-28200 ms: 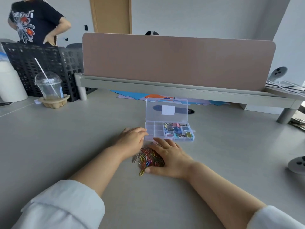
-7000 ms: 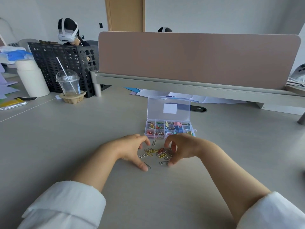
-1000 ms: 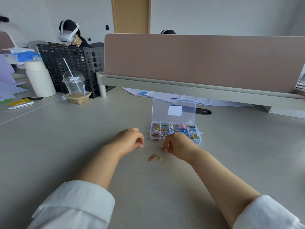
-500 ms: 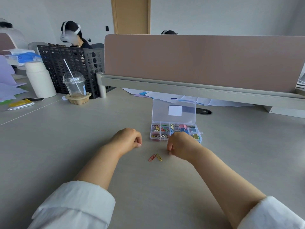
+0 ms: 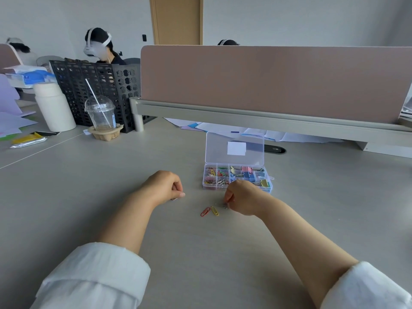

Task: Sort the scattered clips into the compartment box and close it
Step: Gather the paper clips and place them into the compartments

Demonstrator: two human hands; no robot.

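On the pale tabletop [image 5: 312, 208] the compartment box [image 5: 236, 178] stands just beyond both hands, lid upright, cells already filled with coloured clips. The left hand [image 5: 166, 186] is curled shut, perhaps on something small. The right hand [image 5: 242, 197] pinches what looks like a silver clip [image 5: 223, 205]. Beside it lie a red clip [image 5: 205, 211] and a yellow clip [image 5: 215, 210]; take them one at a time, by colour.
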